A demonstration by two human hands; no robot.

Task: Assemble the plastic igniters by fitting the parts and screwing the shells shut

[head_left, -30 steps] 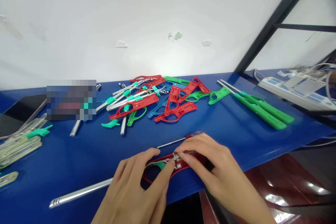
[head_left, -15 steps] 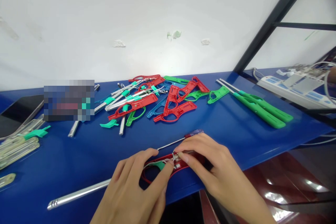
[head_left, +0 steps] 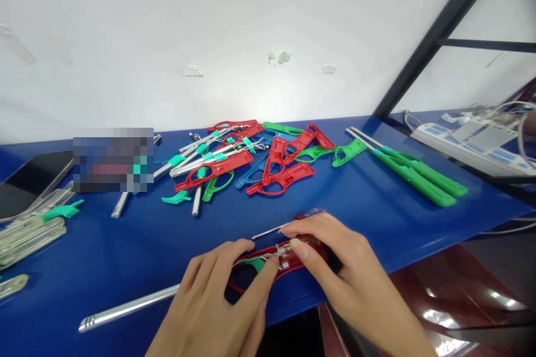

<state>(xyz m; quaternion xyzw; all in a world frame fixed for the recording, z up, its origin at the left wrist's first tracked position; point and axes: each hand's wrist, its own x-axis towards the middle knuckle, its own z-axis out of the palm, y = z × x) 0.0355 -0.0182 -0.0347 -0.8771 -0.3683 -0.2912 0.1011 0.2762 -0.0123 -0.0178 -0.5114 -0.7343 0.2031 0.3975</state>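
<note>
A half-open stick lighter lies near the table's front edge, its red handle shell (head_left: 298,261) facing up. From it a silver tube (head_left: 129,308) runs out to the left, and inside sit a green trigger (head_left: 253,264), thin white wires and a clear tank (head_left: 286,250). My left hand (head_left: 213,295) grips the lighter around the trigger end, its index fingertip on the wires. Around the handle end closes my right hand (head_left: 343,262), its thumb on the tank. Just behind, a screwdriver (head_left: 307,213) with a dark handle rests on the table.
A pile of red handle halves (head_left: 288,177), green and blue ones and silver tubes lies at the back. Two green lighters (head_left: 412,175) are to the right. Clear tanks (head_left: 33,240) and a phone (head_left: 37,178) lie left. A power strip (head_left: 473,148) stands beyond the black frame.
My right thumb has shifted slightly right and up along the tank, uncovering more of it. My left hand keeps its grip. The whole view has shifted a little.
</note>
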